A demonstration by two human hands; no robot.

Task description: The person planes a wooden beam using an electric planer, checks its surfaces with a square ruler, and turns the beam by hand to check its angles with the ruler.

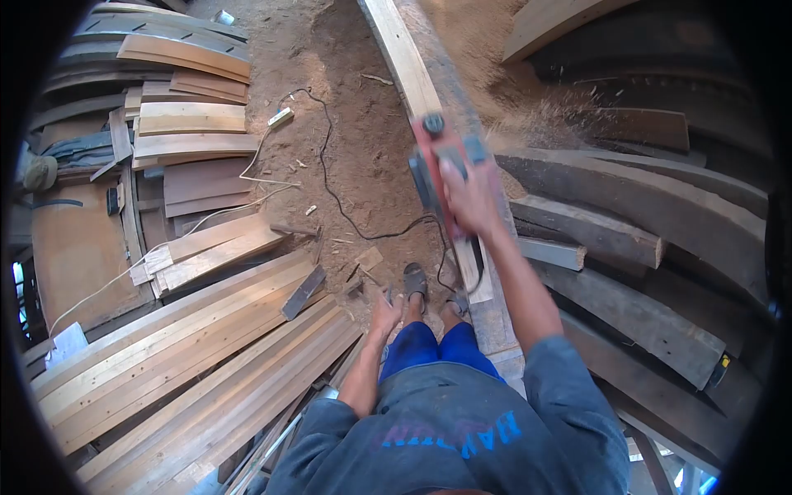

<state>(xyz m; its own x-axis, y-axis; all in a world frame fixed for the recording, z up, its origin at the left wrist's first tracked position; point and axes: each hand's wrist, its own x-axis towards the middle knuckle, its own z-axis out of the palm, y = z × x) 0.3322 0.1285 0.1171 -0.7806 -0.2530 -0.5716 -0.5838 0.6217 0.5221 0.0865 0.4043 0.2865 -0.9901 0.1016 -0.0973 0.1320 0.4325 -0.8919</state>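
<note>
Where the person's blue shorts (pixel 412 351) showed nearest, the left hand (pixel 385 316) hung low beside the knees, well apart from the work; its fingers looked curled, but whether they closed on anything could not be told. Dark sandals (pixel 415 282) stood just beyond, on the dirt floor (pixel 363 177). Ahead and to the right, with the arm well extended, the right hand (pixel 470 198) had its fingers wrapped round the handle of a red power planer (pixel 435 148). Key relation: planer directly under the right fingers, on top of a pale board (pixel 408 66); long axes of both roughly in line, running away from the body and slanting left. Right hand was much the nearer to both. Board lay along a long grey counter (pixel 493 322). Black cord (pixel 334 132) looped over the floor, left of the planer. Farther out, blurred wood chips (pixel 561 111) filled the air to the right.
</note>
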